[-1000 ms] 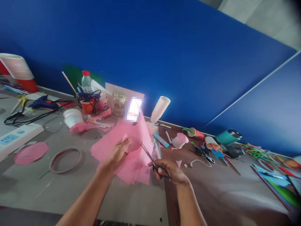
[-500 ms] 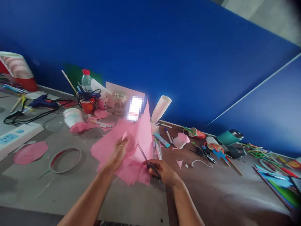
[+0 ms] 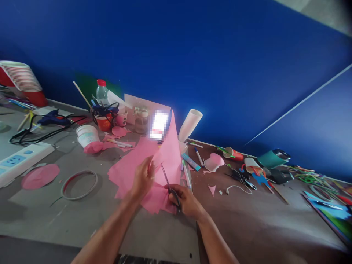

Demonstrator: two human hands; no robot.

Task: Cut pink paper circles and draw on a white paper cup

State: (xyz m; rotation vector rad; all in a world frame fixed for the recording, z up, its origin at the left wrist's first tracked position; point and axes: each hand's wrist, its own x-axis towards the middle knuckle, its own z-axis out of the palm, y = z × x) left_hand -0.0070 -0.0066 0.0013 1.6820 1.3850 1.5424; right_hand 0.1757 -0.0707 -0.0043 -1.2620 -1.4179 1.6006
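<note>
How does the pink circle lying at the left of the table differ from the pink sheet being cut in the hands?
The pink circle is a finished round cutout; the pink sheet is larger with straight edges. The circle lies flat and untouched on the table; the sheet is lifted, pinched by the left hand, with the scissors in the right hand at its edge. Both look like the same thin pink paper.

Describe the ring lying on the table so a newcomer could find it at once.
Start at the grey table and look left of the pink paper sheets that the left hand holds. The ring lies flat there, just right of a pink paper disc. It alone is an open hoop, with bare table showing through its middle.
</note>
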